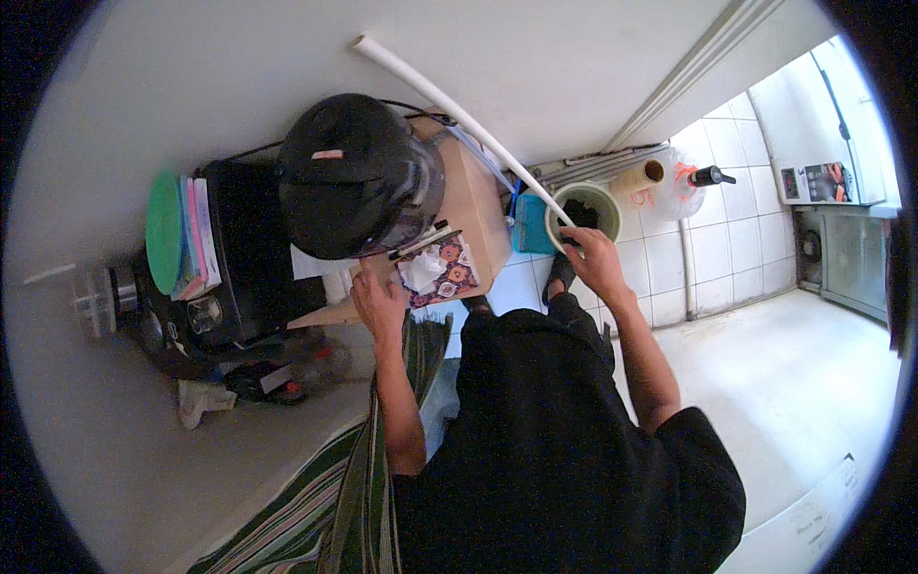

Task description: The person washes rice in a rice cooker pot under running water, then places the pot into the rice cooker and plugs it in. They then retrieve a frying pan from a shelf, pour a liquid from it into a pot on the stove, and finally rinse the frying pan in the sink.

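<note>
My left hand (378,301) is at the edge of a small wooden table (470,190), fingers slightly apart, with nothing visible in it. Beside it, crumpled white tissue (424,269) lies on a patterned notebook (455,273), and a pen (427,245) lies along its far side. A black rounded appliance, perhaps an air fryer (344,179), stands on the table. My right hand (595,262) is over the near rim of a pale bin (609,204) with dark contents. A long white tube (459,111) slants down to its fingertips; whether they grip it is hidden.
A blue dustpan (531,222) is beside the bin. Past it are a cardboard tube (638,176) and a clear water jug with a black pump (706,176). Green and pink plates or folders (176,233) stand at left. A striped cloth (344,488) hangs by my left arm.
</note>
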Available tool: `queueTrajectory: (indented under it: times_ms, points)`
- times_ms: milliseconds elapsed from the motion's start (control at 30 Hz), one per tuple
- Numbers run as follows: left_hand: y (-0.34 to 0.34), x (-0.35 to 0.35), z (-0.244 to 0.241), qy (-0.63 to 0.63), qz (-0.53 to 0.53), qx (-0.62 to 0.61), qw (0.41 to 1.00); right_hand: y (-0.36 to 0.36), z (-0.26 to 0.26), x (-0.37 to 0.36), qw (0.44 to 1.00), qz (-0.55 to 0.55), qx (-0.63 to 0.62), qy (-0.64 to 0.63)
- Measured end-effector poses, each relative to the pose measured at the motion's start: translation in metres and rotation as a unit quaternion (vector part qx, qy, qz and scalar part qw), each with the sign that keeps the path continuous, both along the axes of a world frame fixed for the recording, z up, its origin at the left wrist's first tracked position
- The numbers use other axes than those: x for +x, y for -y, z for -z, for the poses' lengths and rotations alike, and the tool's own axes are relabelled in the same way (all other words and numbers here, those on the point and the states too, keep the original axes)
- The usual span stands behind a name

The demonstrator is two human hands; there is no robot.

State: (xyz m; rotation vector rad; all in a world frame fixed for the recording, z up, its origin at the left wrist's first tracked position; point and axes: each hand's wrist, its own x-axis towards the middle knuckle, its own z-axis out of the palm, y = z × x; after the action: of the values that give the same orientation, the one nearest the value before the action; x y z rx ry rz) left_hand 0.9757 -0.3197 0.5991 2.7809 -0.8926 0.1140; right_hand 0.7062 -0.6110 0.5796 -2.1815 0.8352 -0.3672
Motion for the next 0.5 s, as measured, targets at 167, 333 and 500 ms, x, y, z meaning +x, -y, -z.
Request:
queueTrajectory:
  times_ms: [167, 333, 500]
  points:
    - [0.012, -0.007, -0.005, -0.034, -0.046, 0.011, 0.998, 0.055, 0.017, -0.001, 0.991, -0.111, 0.055, -0.048]
    - [0.007, -0.005, 0.005, -0.05, -0.076, 0.078, 0.993, 0.091, 0.033, 0.026, 0.993, -0.109, 0.037, -0.029]
    - [0.009, -0.013, 0.008, -0.08, -0.104, 0.013, 0.991, 0.123, 0.057, 0.104, 0.993, -0.028, 0.113, 0.003]
